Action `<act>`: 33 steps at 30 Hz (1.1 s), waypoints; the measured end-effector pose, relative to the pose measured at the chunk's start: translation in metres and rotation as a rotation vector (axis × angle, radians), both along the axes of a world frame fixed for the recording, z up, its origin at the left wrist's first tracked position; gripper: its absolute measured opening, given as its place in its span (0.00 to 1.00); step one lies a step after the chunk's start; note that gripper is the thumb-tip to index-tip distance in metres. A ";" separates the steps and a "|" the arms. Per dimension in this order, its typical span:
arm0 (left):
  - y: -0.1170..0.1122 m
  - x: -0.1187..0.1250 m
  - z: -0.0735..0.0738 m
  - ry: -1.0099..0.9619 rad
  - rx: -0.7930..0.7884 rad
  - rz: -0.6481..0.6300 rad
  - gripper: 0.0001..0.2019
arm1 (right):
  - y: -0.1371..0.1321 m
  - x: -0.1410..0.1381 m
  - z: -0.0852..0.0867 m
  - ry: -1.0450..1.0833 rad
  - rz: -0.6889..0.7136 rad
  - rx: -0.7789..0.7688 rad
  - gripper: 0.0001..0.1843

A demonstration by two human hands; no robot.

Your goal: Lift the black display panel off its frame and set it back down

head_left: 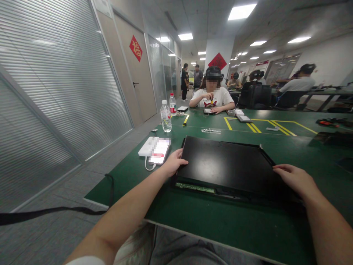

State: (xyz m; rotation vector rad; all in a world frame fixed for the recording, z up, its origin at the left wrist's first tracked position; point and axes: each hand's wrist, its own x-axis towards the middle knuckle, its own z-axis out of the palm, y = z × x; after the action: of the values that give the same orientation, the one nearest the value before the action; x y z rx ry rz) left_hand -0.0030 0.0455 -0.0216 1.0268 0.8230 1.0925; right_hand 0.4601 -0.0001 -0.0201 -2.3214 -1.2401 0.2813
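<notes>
A flat black display panel lies slightly askew over a black frame in front of me. Along the near left edge, a strip of green circuit board shows beneath the panel. My left hand grips the panel's left edge, thumb on top and the other fingers mostly hidden. At the opposite side, my right hand is closed at the right edge, thumb and fingers pinched there. Whether it holds the panel, the frame or both, I cannot tell.
Left of the panel lie a phone and a white power bank with a cable. Behind them stand two water bottles, the nearer one clear. Across the green table a person works with a screwdriver. Tools lie far right.
</notes>
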 end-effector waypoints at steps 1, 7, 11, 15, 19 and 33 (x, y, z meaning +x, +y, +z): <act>0.000 0.000 -0.001 -0.009 0.007 0.004 0.31 | 0.000 0.000 -0.001 0.007 0.005 -0.004 0.17; 0.002 0.000 -0.004 -0.039 0.032 0.019 0.31 | 0.002 0.006 -0.007 0.014 0.024 0.020 0.16; 0.002 0.000 -0.002 -0.025 0.010 0.030 0.29 | 0.004 0.011 -0.011 0.053 0.019 0.042 0.16; 0.001 0.000 0.001 0.000 0.005 0.076 0.30 | 0.004 0.012 -0.013 0.093 0.022 0.068 0.16; 0.001 -0.001 0.002 0.023 0.001 0.075 0.30 | 0.001 0.005 -0.008 0.120 -0.010 0.097 0.17; -0.002 0.000 0.003 -0.002 0.016 0.089 0.29 | 0.009 0.023 -0.019 -0.156 0.054 -0.053 0.21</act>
State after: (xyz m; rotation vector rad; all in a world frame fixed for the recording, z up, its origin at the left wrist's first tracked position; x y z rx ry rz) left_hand -0.0034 0.0430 -0.0186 1.0097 0.8665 1.1775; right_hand 0.4834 0.0088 -0.0393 -2.3963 -1.3871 0.1551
